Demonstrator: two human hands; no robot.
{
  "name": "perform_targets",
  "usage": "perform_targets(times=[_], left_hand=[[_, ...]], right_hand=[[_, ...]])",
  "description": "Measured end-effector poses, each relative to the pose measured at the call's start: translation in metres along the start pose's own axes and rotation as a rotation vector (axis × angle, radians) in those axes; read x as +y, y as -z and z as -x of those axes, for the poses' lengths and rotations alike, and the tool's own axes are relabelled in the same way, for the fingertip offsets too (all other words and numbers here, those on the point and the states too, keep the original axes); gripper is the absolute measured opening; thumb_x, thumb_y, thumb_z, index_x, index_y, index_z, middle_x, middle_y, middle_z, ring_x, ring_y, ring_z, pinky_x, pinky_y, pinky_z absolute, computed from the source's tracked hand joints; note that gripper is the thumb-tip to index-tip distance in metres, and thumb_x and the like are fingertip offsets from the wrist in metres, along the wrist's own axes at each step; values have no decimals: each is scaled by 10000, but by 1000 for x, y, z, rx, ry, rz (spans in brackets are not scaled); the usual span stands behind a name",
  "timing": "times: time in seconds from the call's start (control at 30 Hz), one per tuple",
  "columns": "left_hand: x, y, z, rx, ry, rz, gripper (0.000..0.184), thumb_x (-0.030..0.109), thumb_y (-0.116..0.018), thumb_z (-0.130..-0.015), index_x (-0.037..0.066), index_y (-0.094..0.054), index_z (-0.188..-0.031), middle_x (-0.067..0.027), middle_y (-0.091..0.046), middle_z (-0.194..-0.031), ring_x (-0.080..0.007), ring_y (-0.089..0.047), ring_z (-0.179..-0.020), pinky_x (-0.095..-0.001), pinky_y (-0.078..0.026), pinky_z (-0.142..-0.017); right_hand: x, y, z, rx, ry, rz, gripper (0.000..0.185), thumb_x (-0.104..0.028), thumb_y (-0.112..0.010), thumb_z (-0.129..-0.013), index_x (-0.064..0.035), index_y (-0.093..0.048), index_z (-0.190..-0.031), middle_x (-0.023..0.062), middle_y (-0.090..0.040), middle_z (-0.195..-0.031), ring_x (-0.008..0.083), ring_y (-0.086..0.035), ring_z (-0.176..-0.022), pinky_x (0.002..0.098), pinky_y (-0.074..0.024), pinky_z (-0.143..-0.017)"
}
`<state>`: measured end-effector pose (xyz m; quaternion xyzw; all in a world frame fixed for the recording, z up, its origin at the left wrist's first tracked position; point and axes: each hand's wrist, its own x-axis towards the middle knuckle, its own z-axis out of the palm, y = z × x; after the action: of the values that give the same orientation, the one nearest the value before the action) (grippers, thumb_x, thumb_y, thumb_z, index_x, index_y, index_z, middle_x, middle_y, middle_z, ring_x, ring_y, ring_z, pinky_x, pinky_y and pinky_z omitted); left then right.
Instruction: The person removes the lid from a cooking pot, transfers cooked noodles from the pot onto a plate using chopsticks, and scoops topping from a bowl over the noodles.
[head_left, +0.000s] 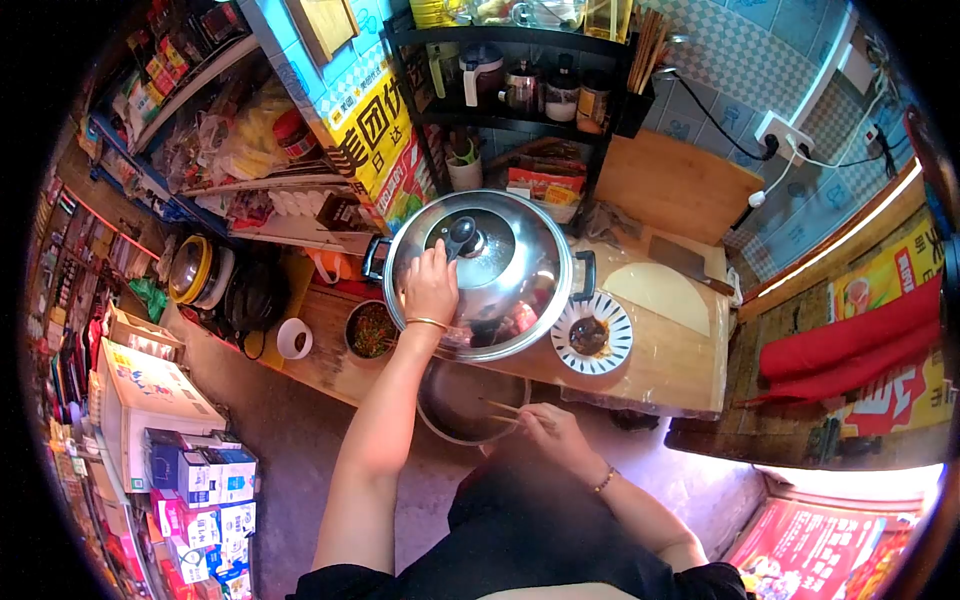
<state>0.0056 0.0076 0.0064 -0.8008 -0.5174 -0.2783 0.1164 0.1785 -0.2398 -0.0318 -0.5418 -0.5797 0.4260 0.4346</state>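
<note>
A large pot or pan with a shiny domed lid [520, 270] stands on the wooden counter, and some food shows dimly through its glass. My left hand [430, 286] has its fingers on the lid's black knob [463, 236]. In my right hand [553, 434] is a pair of chopsticks [500, 411], their tips pointing left over a dark round pan [470, 400] below the counter edge. Right of the lid lies a striped plate [592, 333] with a dark brown piece of food on it. A bowl of chopped red and green food [371, 330] sits left of the lid.
A white cup [293, 339] stands on the counter's left part. At the right are a cleaver [690, 262], a pale round sheet [660, 292] and an upright wooden board [675, 185]. Behind stands a black rack [510, 118] with jars. Boxes [205, 480] are stacked at lower left.
</note>
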Motion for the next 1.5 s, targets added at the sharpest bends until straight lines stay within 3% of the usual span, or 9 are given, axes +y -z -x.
perform_targets(times=[0.87, 1.5], left_hand=[[0, 1, 0, -11, 2, 21, 388, 204, -515, -894, -20, -495, -1209, -169, -564, -1003, -314, -526, -908, -395, -444, -802], [-1, -2, 1, 12, -5, 1, 417, 216, -548, -860, -13, -505, -1205, -140, -577, -1005, -293, -534, -882, -383, -444, -778]], right_hand=[[3, -2, 1, 1, -13, -22, 165, -100, -575, -889, 19, -603, -1000, 135, -615, -857, 190, -601, -715, 278, -476, -618], [4, -2, 0, 15, 31, -22, 151, -93, -583, -877, 14, -601, -983, 143, -615, -845, 247, -604, -720, 304, -474, -624]])
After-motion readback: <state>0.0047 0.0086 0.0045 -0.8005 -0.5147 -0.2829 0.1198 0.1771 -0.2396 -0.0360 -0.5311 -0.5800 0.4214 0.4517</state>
